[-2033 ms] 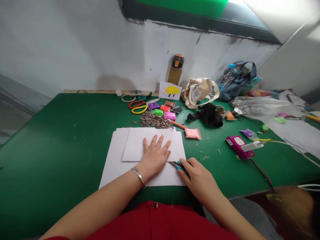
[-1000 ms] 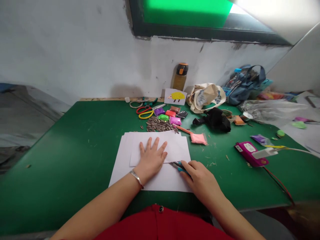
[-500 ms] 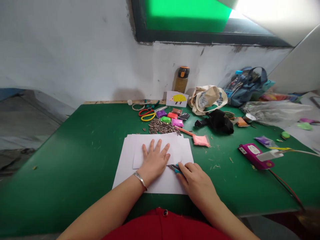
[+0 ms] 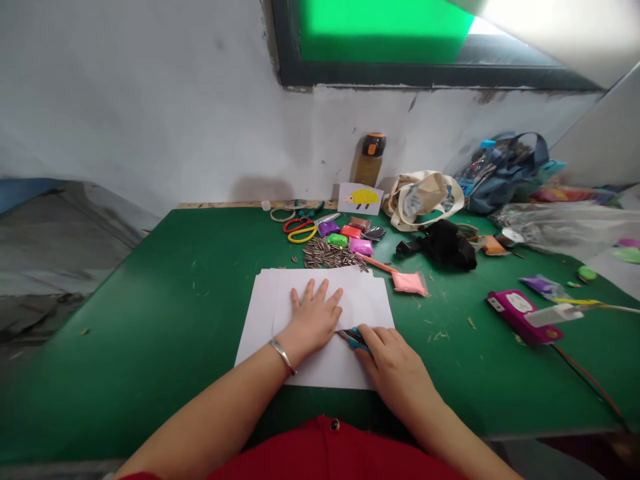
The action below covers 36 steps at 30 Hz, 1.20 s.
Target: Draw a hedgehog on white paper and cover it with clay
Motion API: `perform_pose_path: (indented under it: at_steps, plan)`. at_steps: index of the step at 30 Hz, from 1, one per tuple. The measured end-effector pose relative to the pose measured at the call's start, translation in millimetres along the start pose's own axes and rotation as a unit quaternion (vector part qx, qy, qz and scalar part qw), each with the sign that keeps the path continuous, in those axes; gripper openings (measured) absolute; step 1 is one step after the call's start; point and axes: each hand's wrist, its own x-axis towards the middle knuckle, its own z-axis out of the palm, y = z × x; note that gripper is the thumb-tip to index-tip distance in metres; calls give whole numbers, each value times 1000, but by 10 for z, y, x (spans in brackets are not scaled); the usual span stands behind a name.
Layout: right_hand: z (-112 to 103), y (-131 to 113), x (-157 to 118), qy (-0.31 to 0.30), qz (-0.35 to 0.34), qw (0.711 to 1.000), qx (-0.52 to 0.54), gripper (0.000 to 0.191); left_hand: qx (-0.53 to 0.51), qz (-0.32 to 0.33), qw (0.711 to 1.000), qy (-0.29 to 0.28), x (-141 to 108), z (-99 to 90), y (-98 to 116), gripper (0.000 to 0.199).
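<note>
Sheets of white paper (image 4: pixel 260 333) lie stacked on the green table, a smaller sheet on top of larger ones. My left hand (image 4: pixel 315 320) rests flat on the smaller sheet with its fingers spread, a silver bracelet at the wrist. Just right of it, my right hand (image 4: pixel 393 357) is closed around a blue utility knife (image 4: pixel 356 339). The knife's tip points left and touches the paper beside my left thumb, at the lower edge of the top sheet.
Behind the paper lie seeds (image 4: pixel 327 255), scissors (image 4: pixel 300 230) and several colored clay packets (image 4: pixel 361 247). A hedgehog picture (image 4: pixel 361 199) leans by a bottle (image 4: pixel 369 160). Farther right are a cream bag (image 4: pixel 420 200), a black cloth (image 4: pixel 450 245) and a magenta box (image 4: pixel 523 317).
The view has shifted slightly, so the table and objects appear a little farther right. Both hands hold nearly the same places on the paper.
</note>
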Motion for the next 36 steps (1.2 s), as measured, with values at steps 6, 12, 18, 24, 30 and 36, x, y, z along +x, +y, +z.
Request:
perform_pose_path:
  at_steps: [6,12,18,24,30,36]
  plan:
    - [-44,30,-45,8,1,1000,12,25,23,42,999,13,-12,-10,-188,44]
    - [-42,-63,44,-23,3,999,27,17,19,41,999,24,-19,91,-234,44]
    - [-47,-55,3,-26,-9,999,42,23,5,44,999,19,-8,77,-233,44]
    - [-21,-140,73,-20,-15,999,31,17,-1,34,999,6,0,49,-218,44]
    - [-7,-182,74,-25,-21,999,38,19,-3,41,999,13,-17,24,-208,44]
    - [62,-256,135,-9,-44,999,23,17,0,29,1000,11,-2,43,-206,44]
